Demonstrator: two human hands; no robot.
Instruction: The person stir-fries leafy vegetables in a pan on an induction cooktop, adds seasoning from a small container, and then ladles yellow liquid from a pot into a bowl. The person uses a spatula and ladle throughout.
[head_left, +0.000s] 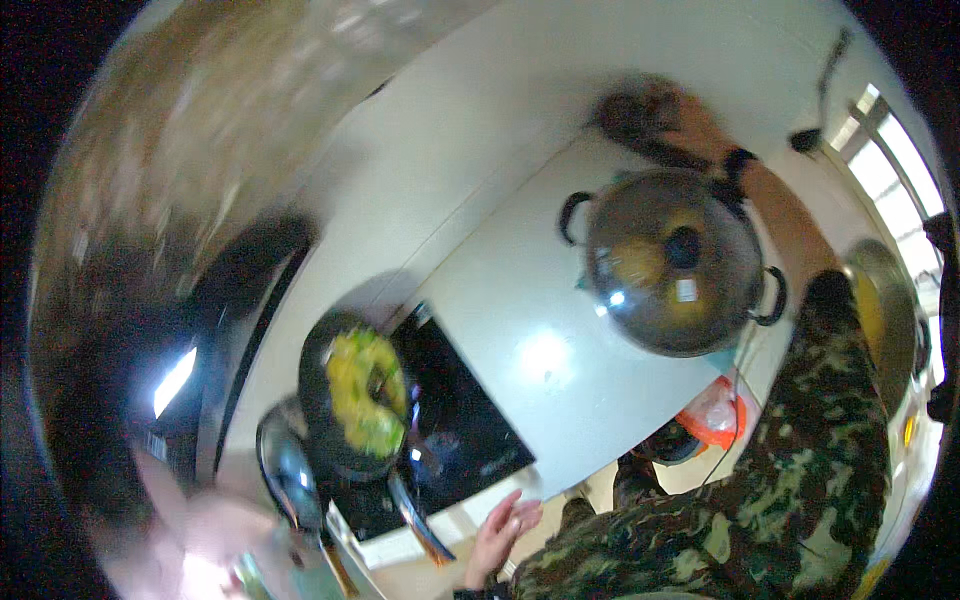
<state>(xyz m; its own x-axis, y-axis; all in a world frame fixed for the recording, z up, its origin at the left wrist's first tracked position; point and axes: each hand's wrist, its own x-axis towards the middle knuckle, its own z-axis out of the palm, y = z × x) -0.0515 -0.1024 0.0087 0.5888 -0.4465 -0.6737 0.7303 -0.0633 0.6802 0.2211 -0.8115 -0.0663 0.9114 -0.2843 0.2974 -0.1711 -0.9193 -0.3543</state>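
My left hand (502, 534) hovers with fingers apart and nothing in it, near the front edge of a black glass cooktop (465, 450). On the cooktop's left part sits a dark frying pan (315, 390), holding a yellow-and-green ring of food (365, 394). My right arm, with a black wristband, stretches past a lidded pot (645, 307). Beyond the pot, my right hand (694, 120) is at a dark object (634, 116). Blur hides what it is and whether my fingers grip it. The pot has a see-through lid with a black knob (682, 247) and black side handles.
A glossy dark utensil or small pan (283, 461) lies left of the frying pan. Below the white countertop (480, 330) are a red-and-white bag (716, 412) and a cord. A large metal vessel (889, 330) stands at the right, near a window (896, 172).
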